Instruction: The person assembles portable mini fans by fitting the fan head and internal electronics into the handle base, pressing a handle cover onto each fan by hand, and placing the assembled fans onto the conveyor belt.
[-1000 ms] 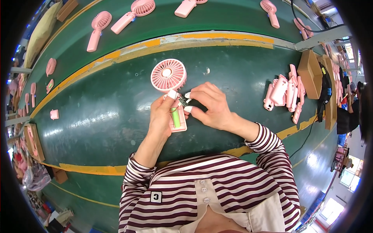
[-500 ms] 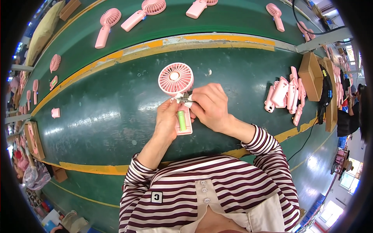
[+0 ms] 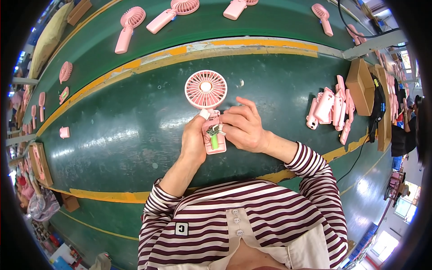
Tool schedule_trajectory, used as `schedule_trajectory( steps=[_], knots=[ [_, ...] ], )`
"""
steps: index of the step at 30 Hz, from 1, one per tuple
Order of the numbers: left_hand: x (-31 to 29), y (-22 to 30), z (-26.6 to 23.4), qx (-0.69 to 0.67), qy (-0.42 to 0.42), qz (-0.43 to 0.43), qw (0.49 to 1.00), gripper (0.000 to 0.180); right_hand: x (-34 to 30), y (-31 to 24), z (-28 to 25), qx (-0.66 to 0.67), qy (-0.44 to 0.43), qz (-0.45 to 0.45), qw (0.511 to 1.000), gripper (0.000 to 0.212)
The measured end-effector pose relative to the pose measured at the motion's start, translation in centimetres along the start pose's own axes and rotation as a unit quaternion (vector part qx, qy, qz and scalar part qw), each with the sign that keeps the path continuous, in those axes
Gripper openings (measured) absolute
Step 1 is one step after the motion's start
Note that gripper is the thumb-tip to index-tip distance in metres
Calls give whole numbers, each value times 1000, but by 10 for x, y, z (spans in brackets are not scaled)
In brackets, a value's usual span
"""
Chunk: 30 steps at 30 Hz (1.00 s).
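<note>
A pink handheld fan [image 3: 205,89] lies in front of me, its round grille away from me and its opened handle toward me. My left hand [image 3: 193,137] is closed around the handle's left side, thumb near the neck by a white piece [image 3: 204,114]. Inside the handle sits a green cylindrical battery [image 3: 214,142], with a small circuit board [image 3: 213,130] and thin wires over its upper end. My right hand [image 3: 245,126] is closed at the handle's right side, fingertips together beside the board and neck, one finger raised. What those fingertips pinch is hidden.
Several pink handle shells [image 3: 330,108] are piled at the right beside a cardboard box [image 3: 360,87]. A small pink part [image 3: 65,132] lies at the left. Beyond the yellow-edged strip, several pink fans [image 3: 128,29] rest on a green belt. Another box [image 3: 40,163] stands at the left edge.
The circuit board has gone from upright at the neck to lying over the battery's upper end. My right hand has shifted slightly down. The fans on the far belt have moved a little right.
</note>
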<state>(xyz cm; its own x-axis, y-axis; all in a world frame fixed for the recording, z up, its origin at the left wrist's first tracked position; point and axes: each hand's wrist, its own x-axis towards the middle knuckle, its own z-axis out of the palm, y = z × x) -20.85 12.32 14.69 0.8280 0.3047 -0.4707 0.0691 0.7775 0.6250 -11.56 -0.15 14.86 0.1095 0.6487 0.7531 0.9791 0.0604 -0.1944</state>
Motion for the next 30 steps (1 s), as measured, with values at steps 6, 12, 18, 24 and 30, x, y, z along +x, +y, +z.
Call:
schedule_trajectory(
  steps=[6, 12, 18, 24, 30],
  knots=[
    [3, -4, 3, 10, 13, -16, 1000, 29, -3, 5, -2, 11, -29, -5, 1000, 17],
    [2, 5, 6, 25, 13, -28, 999, 29, 6, 5, -5, 52, -59, 87, 993, 22],
    [5, 16, 6, 14, 11, -62, 998, 33, 21, 8, -6, 137, -59, 157, 976, 23],
    [5, 22, 12, -5, 12, -80, 997, 33, 26, 18, -7, 163, -86, 151, 971, 20],
    [8, 22, 6, -31, -11, -77, 996, 30, 28, 19, -6, 177, -98, 162, 966, 20]
  ],
)
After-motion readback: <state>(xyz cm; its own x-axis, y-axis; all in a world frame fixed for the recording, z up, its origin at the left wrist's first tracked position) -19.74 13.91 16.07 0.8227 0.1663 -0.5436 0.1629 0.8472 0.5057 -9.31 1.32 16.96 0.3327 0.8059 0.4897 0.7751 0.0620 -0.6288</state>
